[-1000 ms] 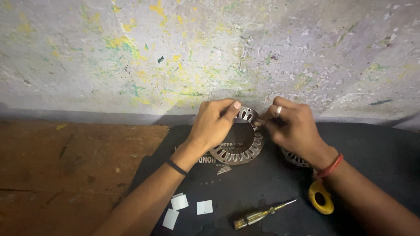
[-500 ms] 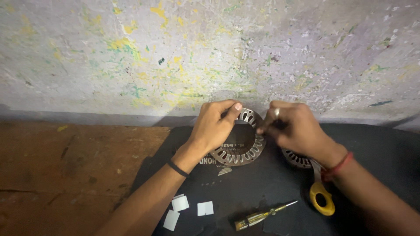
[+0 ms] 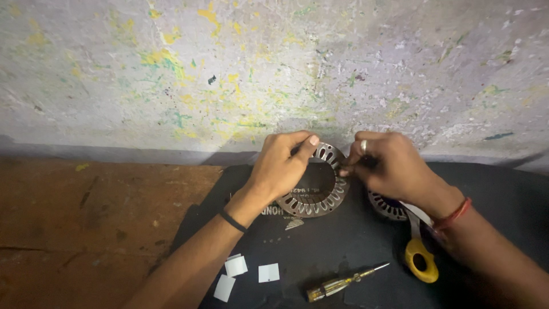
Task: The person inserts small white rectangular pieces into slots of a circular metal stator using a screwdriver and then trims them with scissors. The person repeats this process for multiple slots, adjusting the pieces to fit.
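A round slotted metal stator ring (image 3: 320,200) rests tilted on a black mat (image 3: 343,252), its far edge lifted. My left hand (image 3: 280,166) grips the ring's upper left rim, thumb on top. My right hand (image 3: 389,166), with a ring on one finger, pinches at the ring's right rim; whatever small piece the fingertips hold is hidden. A second slotted metal ring (image 3: 389,207) lies flat, partly under my right wrist.
Yellow-handled scissors (image 3: 420,257) lie under my right forearm. A small screwdriver (image 3: 340,282) and three white paper squares (image 3: 246,273) sit near the mat's front. A paint-spattered wall (image 3: 229,74) stands right behind. Brown floor (image 3: 86,217) lies to the left.
Both hands stay on the ring. My right hand's fingers shifted slightly along the right rim; nothing else moved.
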